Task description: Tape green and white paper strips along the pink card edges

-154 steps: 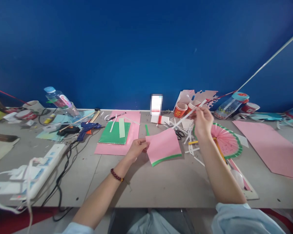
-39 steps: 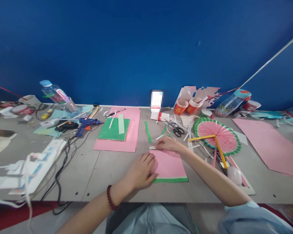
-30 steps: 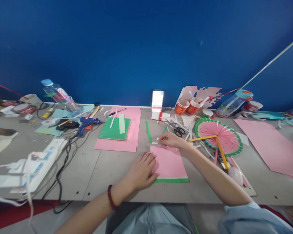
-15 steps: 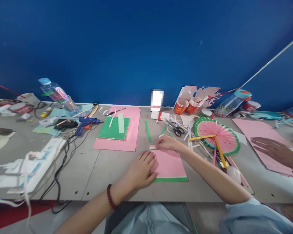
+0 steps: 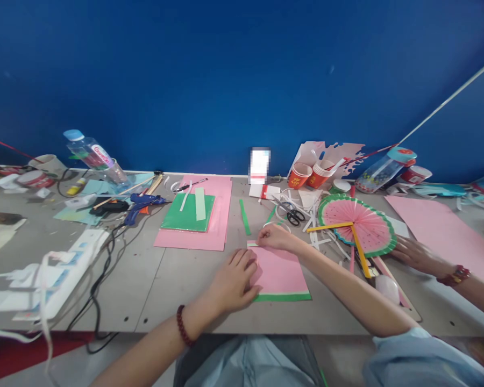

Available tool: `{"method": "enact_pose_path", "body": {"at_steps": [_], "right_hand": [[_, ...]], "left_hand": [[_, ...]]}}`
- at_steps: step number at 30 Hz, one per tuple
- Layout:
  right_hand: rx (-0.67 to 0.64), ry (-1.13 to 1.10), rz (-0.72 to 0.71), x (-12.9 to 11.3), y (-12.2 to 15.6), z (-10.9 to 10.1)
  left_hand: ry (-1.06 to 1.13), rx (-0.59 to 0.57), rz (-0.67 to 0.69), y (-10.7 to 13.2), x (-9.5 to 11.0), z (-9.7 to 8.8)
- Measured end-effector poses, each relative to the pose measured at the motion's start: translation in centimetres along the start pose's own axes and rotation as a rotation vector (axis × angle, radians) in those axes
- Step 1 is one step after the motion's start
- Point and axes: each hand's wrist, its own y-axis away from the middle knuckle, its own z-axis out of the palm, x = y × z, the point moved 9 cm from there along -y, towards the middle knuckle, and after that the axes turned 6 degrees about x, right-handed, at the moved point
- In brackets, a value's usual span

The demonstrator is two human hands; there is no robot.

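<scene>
A pink paper sheet (image 5: 281, 271) lies in front of me, with a green strip (image 5: 282, 296) along its near edge. A narrow white strip (image 5: 250, 244) runs along its far edge. My left hand (image 5: 239, 279) rests on the sheet's left side, palm down with the fingers laid out. At the far edge, beside the white strip, my right hand (image 5: 276, 236) is closed in a pinch; its fingertips hide whatever is between them. Just beyond the sheet lies a loose green paper strip (image 5: 244, 217).
A co-worker's hand (image 5: 421, 255) touches a watermelon-patterned paper fan (image 5: 357, 228) on the right. Scissors (image 5: 294, 215) lie among white scraps. Farther left are a green paper pack (image 5: 189, 215), a blue glue gun (image 5: 143, 204) and a power strip (image 5: 75, 271) with cables.
The co-worker's hand has moved left from the large pink sheet to the fan, which has shifted slightly left. My two hands have hardly moved.
</scene>
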Motion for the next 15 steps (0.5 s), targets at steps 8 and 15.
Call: {"method": "enact_pose_path", "body": {"at_steps": [8, 15], "right_hand": [[-0.013, 0.046, 0.027, -0.77, 0.50, -0.10], [-0.013, 0.115, 0.038, -0.13, 0.12, 0.25]], "left_hand": [[-0.011, -0.021, -0.030, 0.22, -0.34, 0.31], [-0.008, -0.032, -0.030, 0.32, -0.48, 0.63]]}}
